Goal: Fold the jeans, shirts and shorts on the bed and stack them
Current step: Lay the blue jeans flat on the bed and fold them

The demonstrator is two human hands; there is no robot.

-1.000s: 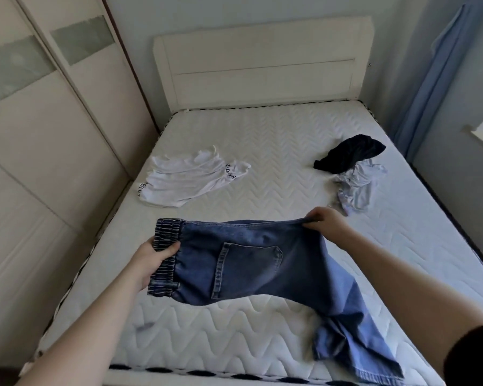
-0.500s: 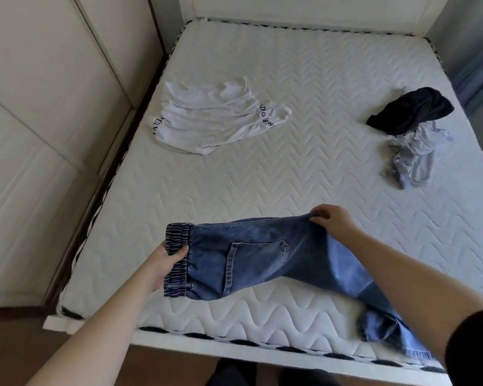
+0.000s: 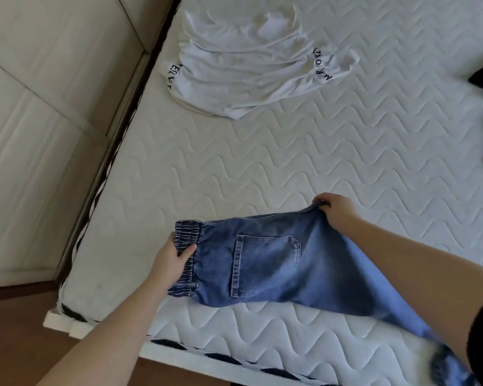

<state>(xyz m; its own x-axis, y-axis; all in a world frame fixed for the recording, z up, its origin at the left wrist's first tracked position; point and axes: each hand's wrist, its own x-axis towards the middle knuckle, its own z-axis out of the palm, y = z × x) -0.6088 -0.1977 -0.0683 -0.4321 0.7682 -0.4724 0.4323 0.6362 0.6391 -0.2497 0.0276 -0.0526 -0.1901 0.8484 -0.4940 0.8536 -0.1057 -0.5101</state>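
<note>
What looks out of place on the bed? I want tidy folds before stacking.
The jeans, held by the left hand and right hand, trail their legs off the mattress foot edge. The white shirt lies rumpled near the left edge, unfolded.

You've brought the blue denim jeans (image 3: 276, 263) down from mid-air, and now they're lying on the white quilted mattress (image 3: 262, 168) near its foot edge. Your view has tipped downward too, headboard gone from sight.
</note>
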